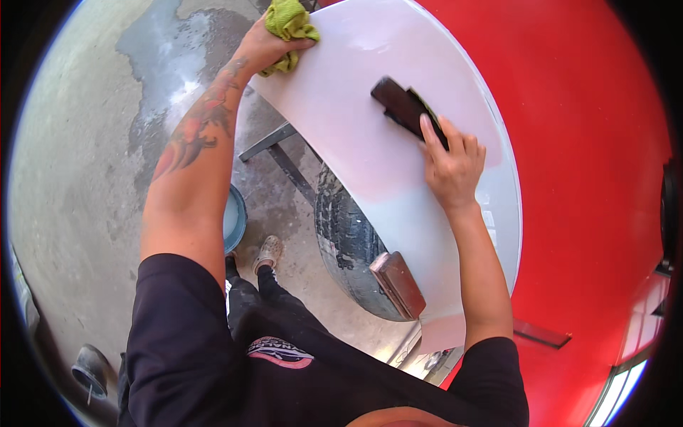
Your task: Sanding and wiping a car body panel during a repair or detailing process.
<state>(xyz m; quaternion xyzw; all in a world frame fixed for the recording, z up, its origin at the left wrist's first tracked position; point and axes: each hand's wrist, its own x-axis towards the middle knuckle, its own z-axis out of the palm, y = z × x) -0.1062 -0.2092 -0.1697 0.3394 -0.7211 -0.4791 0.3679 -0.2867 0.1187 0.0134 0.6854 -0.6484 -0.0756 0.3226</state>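
Note:
A large, curved, glossy car body panel, white with pinkish patches, spreads out in front of me. At its far left edge my left hand is closed around a crumpled yellow-green cloth. Over the middle right of the panel, my right hand grips the near end of a long dark sanding block. The block lies slanted, and its underside is hidden. A brown, flat-faced block rests at the panel's near left edge, apart from both hands.
Beneath the panel are a worn tyre and a dark metal stand. A blue bucket of cloudy liquid stands near my feet. Wet patches darken the concrete floor. A red surface fills the right side. A dark container is at lower left.

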